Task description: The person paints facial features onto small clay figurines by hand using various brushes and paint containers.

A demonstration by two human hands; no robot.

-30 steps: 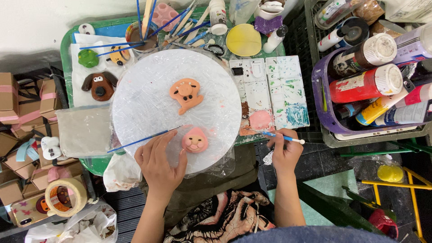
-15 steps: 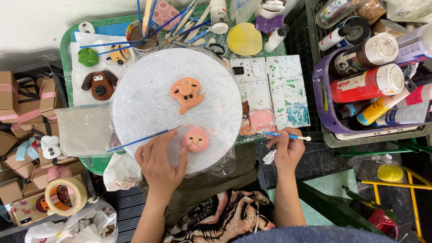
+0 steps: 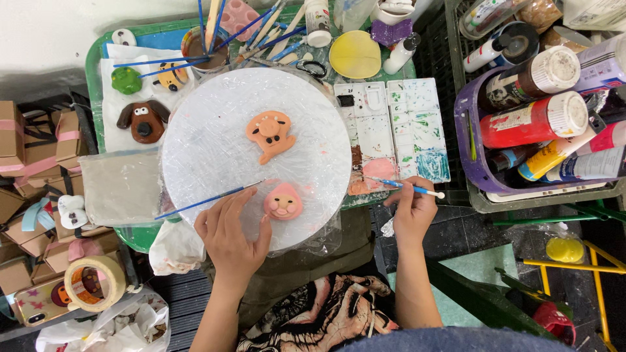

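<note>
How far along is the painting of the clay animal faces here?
The orange face looks fully painted. The pink face, by the left hand, shows eyes and mouth. The right hand dips a brush at the palette. A white figure looks unpainted.

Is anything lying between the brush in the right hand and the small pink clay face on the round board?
Nothing visible. The right hand holds the brush with its tip at the palette. Only bare wrapped board lies between it and the pink clay face, which the left hand steadies from the other side.
</note>
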